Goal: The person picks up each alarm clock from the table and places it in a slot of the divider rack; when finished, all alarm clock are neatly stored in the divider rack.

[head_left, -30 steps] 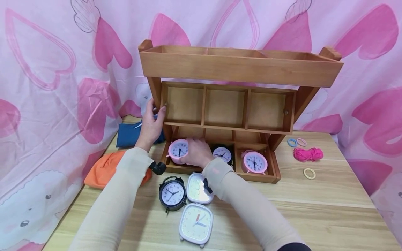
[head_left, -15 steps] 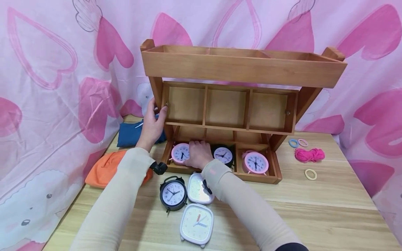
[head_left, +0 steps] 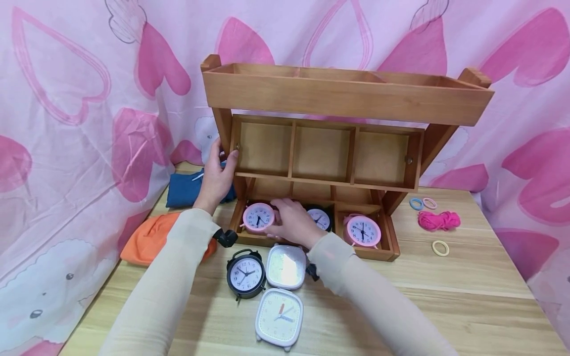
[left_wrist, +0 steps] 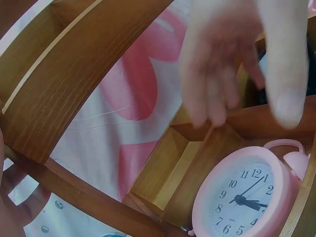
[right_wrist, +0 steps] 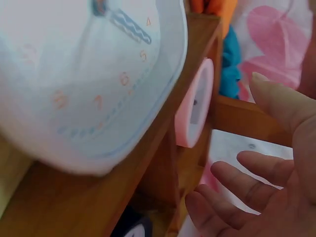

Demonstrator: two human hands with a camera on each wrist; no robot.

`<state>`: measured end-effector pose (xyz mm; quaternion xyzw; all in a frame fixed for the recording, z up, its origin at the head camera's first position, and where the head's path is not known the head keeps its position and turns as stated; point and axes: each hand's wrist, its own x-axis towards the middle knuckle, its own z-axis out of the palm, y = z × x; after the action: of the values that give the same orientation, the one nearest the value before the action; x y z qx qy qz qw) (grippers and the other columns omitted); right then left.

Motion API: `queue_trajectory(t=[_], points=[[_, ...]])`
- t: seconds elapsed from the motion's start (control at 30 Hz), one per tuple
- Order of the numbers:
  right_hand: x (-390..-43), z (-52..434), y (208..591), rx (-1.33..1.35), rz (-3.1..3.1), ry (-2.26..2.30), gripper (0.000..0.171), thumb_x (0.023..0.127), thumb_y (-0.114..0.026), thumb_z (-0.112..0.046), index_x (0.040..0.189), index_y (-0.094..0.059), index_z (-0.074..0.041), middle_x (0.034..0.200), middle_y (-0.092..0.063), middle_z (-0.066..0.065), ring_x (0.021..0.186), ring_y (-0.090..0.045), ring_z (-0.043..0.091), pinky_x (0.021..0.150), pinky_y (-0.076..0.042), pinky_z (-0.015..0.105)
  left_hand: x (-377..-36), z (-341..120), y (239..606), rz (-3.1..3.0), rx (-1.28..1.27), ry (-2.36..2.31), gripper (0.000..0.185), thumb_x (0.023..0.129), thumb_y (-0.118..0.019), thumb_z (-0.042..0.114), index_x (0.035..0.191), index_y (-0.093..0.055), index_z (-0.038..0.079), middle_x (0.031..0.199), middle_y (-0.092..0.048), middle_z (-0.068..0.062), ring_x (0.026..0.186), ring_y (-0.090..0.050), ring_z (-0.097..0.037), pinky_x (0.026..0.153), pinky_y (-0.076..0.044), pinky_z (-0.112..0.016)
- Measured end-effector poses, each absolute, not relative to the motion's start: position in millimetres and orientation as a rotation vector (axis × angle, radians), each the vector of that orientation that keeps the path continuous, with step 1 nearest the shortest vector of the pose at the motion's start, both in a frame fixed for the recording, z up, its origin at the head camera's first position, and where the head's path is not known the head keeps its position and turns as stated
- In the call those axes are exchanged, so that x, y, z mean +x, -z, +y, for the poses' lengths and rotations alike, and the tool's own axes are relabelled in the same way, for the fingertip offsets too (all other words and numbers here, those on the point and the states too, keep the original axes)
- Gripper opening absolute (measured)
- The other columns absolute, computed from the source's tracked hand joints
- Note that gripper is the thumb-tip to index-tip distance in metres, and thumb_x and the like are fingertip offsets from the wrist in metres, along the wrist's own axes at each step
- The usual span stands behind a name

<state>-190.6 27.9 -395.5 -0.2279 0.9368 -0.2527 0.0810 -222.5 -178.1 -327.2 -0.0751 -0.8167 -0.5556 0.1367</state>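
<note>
The pink clock [head_left: 258,217] sits in the left compartment of the bottom tray [head_left: 367,253], lower centre of the head view. The right hand [head_left: 295,221], fingers loose and grasping nothing, should lift away without nudging it; the left hand [head_left: 216,180], gripping the rack's left post [head_left: 222,126], should give steady support.

Pink clock [head_left: 258,217] — pink heart-patterned curtain [head_left: 84,54]

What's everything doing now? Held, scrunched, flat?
Wooden shelf: standing.
Left hand: gripping the shelf.
Right hand: holding nothing.
Left pink clock: in bottom tray.
Right pink clock: in tray.
Middle black clock: in tray.
Front black clock: on table.
Far white clock: on table.
Near white clock: on table.
Orange cloth: scrunched.
Blue cloth: on table.
Pink yarn: bundled.
Blue ring: flat.
Pink ring: flat.
Yellow ring: flat.
</note>
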Motion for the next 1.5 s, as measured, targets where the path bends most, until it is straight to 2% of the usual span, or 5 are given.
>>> queue_trajectory(t=[0.3, 0.7, 0.9, 1.3, 1.5], points=[[-153.7, 70.8, 385.6, -0.627, 2.795, 0.770, 0.077, 0.084, -0.077, -0.044, 0.147, -0.045, -0.013, 0.150, -0.048, 0.010, 0.139, -0.044, 0.032, 0.114, -0.037, 0.050, -244.1, -187.5, 354.9, -2.347, -0.217, 1.578, 0.060, 0.102, -0.048, 0.043, 0.154, -0.022, 0.027, 0.151, -0.040, -0.009, 0.135, -0.044, -0.029, 0.107, -0.043, -0.057], [-122.0, 92.3, 400.8, -0.756, 2.815, 0.742, 0.079, 0.082, -0.079, -0.044, 0.147, -0.046, -0.011, 0.147, -0.051, 0.011, 0.137, -0.047, 0.031, 0.114, -0.038, 0.049, -245.4, -188.1, 356.2, -2.348, -0.214, 1.578, 0.059, 0.103, -0.047, 0.041, 0.154, -0.022, 0.025, 0.152, -0.039, -0.010, 0.136, -0.043, -0.031, 0.106, -0.043, -0.058], [-115.6, 93.6, 417.1, -0.867, 2.803, 0.744, 0.073, 0.080, -0.080, -0.039, 0.142, -0.051, -0.013, 0.143, -0.052, 0.009, 0.131, -0.049, 0.031, 0.111, -0.040, 0.052, -244.5, -188.2, 354.9, -2.350, -0.213, 1.579, 0.061, 0.102, -0.048, 0.044, 0.154, -0.022, 0.026, 0.152, -0.039, -0.009, 0.136, -0.043, -0.030, 0.106, -0.043, -0.058], [-107.6, 92.8, 429.8, -0.942, 2.823, 0.647, 0.064, 0.081, -0.080, -0.035, 0.137, -0.057, -0.016, 0.149, -0.047, 0.010, 0.136, -0.040, 0.033, 0.113, -0.037, 0.052, -244.9, -188.1, 355.6, -2.353, -0.213, 1.583, 0.061, 0.102, -0.048, 0.045, 0.154, -0.022, 0.027, 0.153, -0.038, -0.008, 0.137, -0.043, -0.030, 0.106, -0.043, -0.058], [-98.5, 92.5, 431.2, -0.966, 2.868, 0.607, 0.059, 0.080, -0.080, -0.036, 0.134, -0.061, -0.019, 0.147, -0.048, 0.009, 0.131, -0.041, 0.031, 0.112, -0.034, 0.051, -241.6, -187.4, 350.3, -2.362, -0.195, 1.612, 0.059, 0.103, -0.048, 0.037, 0.154, -0.021, 0.025, 0.154, -0.037, -0.009, 0.139, -0.041, -0.031, 0.107, -0.042, -0.058]])
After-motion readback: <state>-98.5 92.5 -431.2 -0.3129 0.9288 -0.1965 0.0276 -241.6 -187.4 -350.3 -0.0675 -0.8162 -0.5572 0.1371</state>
